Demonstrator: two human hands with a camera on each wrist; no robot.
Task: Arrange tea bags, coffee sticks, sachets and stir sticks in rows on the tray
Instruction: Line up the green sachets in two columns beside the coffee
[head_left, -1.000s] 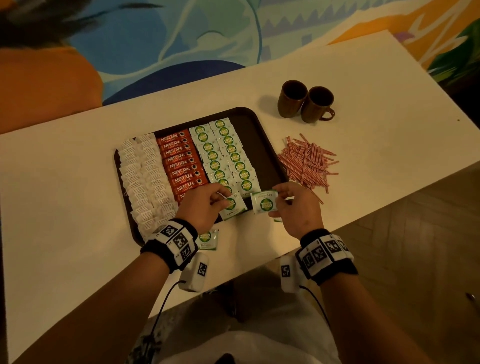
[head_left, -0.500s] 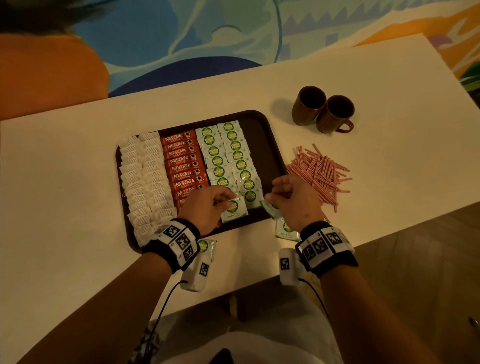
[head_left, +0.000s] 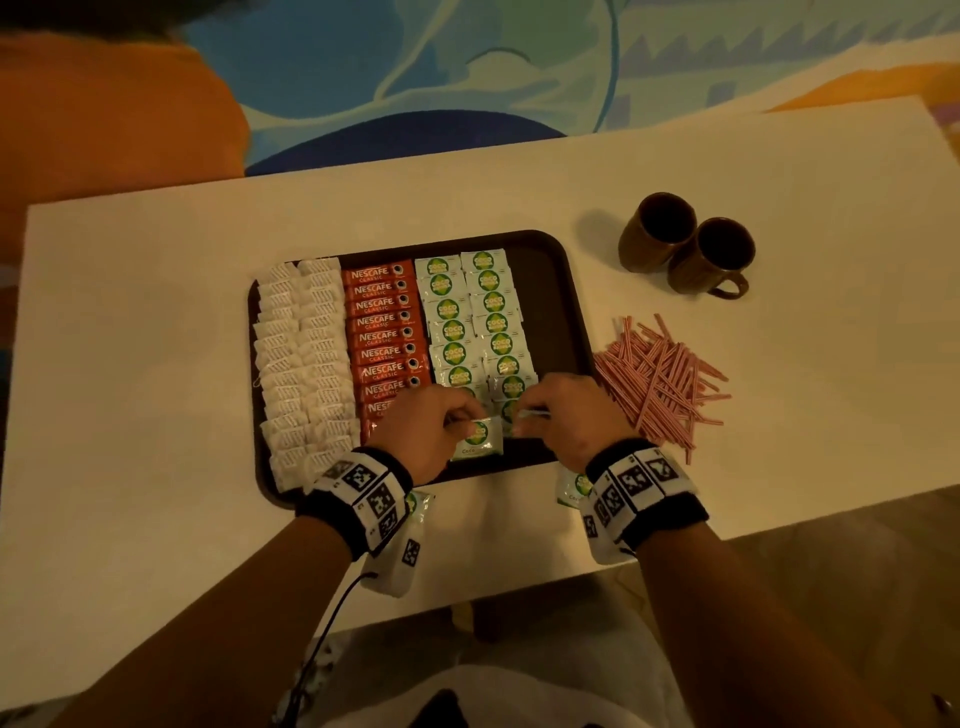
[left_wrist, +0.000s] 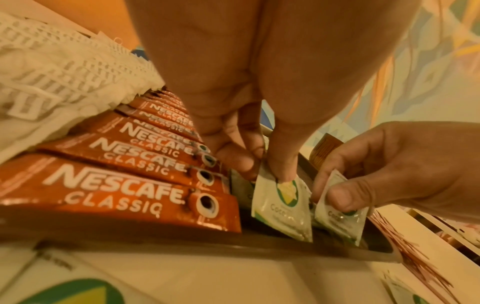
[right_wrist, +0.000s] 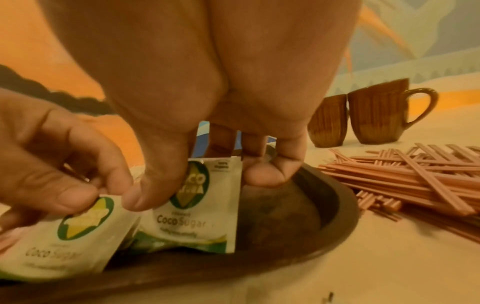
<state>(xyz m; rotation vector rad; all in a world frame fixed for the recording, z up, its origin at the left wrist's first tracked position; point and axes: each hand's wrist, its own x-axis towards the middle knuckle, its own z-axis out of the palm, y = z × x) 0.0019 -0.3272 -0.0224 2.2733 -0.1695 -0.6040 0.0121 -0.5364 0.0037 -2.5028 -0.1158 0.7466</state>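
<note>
Head view: both hands have come down from the near rim onto the tray (head_left: 566, 291) — left hand (head_left: 434, 434) pinching a sachet (head_left: 480, 439), right hand (head_left: 563, 421) pinching another; rows nearly filling.
Left wrist: fingers (left_wrist: 283, 164) curling on sachet, beside coffee sticks (left_wrist: 124, 185).
Right wrist: stir sticks (right_wrist: 415, 176) lying loose on the pale surface (right_wrist: 389, 267), mugs (right_wrist: 376, 115) behind; mural beyond.

The tray (head_left: 566, 312) lies on the table (head_left: 156, 519). On the tray, from left to right: tea bags (head_left: 304, 364), coffee sticks (head_left: 384, 332), sachets (head_left: 472, 317) in two columns. The stir sticks (head_left: 662, 382) lie on the table just right of the tray. Two mugs (head_left: 685, 249) stand behind the stir sticks.
</note>
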